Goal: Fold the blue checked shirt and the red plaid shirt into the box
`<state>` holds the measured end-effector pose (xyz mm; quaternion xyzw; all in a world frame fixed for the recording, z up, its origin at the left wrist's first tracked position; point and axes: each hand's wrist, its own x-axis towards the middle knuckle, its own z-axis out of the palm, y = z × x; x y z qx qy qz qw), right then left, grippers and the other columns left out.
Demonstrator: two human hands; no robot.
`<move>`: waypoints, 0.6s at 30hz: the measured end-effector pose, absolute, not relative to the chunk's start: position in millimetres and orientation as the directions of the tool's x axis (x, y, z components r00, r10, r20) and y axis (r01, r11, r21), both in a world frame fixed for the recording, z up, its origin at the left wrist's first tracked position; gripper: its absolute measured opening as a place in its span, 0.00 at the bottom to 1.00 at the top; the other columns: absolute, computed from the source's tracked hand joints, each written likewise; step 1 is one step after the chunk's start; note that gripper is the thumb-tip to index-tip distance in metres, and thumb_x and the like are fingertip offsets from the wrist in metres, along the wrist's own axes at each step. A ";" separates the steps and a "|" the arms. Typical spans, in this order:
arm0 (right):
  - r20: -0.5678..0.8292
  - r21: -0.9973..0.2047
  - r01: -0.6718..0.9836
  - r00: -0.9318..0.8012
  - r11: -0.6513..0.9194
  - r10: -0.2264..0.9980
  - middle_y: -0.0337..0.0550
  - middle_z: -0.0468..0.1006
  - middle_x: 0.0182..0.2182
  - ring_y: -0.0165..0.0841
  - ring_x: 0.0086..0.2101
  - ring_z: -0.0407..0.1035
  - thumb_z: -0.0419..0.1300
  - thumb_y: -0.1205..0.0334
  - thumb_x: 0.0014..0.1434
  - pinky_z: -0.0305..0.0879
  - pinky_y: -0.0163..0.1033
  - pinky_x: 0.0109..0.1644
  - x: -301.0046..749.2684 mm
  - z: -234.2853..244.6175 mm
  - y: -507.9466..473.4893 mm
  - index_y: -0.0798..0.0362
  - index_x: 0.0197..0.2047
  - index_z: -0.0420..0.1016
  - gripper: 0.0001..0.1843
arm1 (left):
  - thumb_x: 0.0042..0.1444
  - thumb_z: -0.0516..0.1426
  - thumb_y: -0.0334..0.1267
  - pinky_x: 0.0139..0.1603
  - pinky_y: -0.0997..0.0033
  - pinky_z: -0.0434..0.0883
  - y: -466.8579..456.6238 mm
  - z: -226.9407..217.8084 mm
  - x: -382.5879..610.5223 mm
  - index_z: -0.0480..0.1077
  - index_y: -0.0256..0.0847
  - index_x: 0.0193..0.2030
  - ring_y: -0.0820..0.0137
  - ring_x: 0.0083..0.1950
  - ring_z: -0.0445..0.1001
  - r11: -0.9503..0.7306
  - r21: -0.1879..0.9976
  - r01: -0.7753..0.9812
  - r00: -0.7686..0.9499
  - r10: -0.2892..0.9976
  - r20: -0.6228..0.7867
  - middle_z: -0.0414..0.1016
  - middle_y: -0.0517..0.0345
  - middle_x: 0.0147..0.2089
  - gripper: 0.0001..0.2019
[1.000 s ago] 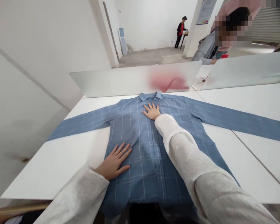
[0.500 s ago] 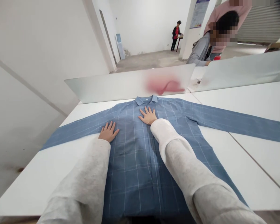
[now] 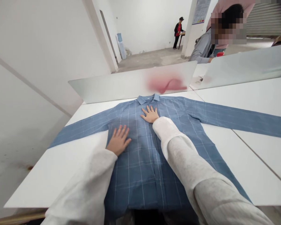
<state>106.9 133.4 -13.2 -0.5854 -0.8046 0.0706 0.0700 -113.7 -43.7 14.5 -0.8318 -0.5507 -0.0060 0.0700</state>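
A blue checked shirt (image 3: 140, 156) lies flat on the white table (image 3: 67, 156), front up, collar away from me, both sleeves spread out to the sides. My left hand (image 3: 119, 140) lies flat and open on the shirt's left side, just below the armpit. My right hand (image 3: 150, 114) rests open with fingers spread on the chest, just below the collar (image 3: 148, 98). Neither hand holds anything.
A frosted divider panel (image 3: 121, 82) stands along the table's far edge, another (image 3: 245, 67) to the right. Behind them a person in grey (image 3: 202, 48) bends over a table. Far back another person (image 3: 178, 31) stands by a wall. The table's left edge drops to the floor.
My left hand went from the shirt's lower left up to the armpit area, then slid slightly back toward me and inward. My right hand stayed below the collar.
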 end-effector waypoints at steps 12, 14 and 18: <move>0.015 -0.217 0.926 -0.313 0.308 0.950 0.47 0.41 0.70 0.50 0.67 0.33 0.37 0.36 0.62 0.30 0.65 0.65 107.4 -12.5 133.1 0.42 0.70 0.45 0.37 | 0.63 0.45 0.54 0.69 0.40 0.42 -191.3 31.6 -50.8 0.50 0.34 0.68 0.51 0.72 0.40 -0.834 0.349 0.428 0.903 0.411 -0.127 0.53 0.42 0.69 0.33; 0.018 -0.219 0.926 -0.311 0.307 0.950 0.47 0.41 0.70 0.51 0.67 0.33 0.37 0.36 0.62 0.30 0.65 0.65 107.2 -12.6 132.9 0.41 0.70 0.45 0.37 | 0.64 0.46 0.53 0.70 0.46 0.46 -201.4 39.9 -49.4 0.55 0.35 0.66 0.55 0.71 0.48 -0.826 0.452 0.337 0.940 0.326 -0.106 0.62 0.43 0.65 0.30; 0.035 -0.254 0.915 -0.316 0.314 0.948 0.47 0.42 0.70 0.51 0.67 0.34 0.39 0.35 0.62 0.31 0.64 0.65 109.6 -12.4 134.0 0.43 0.70 0.45 0.39 | 0.67 0.43 0.41 0.60 0.67 0.66 -188.5 67.0 -40.5 0.70 0.39 0.49 0.67 0.55 0.72 -0.762 0.600 0.243 0.945 0.325 0.029 0.79 0.51 0.46 0.17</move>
